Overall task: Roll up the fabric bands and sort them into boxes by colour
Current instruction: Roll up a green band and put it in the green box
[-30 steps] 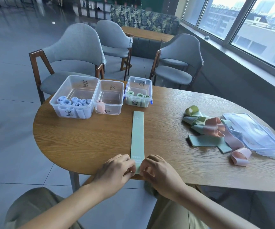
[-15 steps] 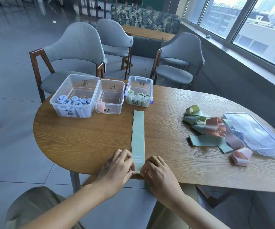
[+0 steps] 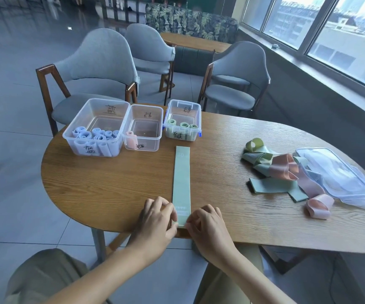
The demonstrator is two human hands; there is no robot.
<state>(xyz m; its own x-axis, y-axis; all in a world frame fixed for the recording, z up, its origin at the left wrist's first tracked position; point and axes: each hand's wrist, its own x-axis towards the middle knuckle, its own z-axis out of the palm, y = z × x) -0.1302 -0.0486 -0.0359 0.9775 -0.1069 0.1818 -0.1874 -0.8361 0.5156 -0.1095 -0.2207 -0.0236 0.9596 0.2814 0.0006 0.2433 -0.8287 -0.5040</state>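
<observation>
Fabric bands are partly sorted: blue rolls [image 3: 96, 134] fill the left box [image 3: 93, 128], one pink roll [image 3: 130, 139] sits in the middle box [image 3: 143, 128], green rolls [image 3: 183, 125] in the right box [image 3: 182, 120]. Your left hand [image 3: 155, 222] and right hand [image 3: 207, 227] pinch the flat green band [image 3: 181, 183] at the table's [image 3: 111, 194] near edge, rolling barely begun. A loose pile [image 3: 286, 178] waits toward the right edge beside clear lids [image 3: 339, 178]; grey chairs [image 3: 98, 69], tiled floor, windows beyond.
</observation>
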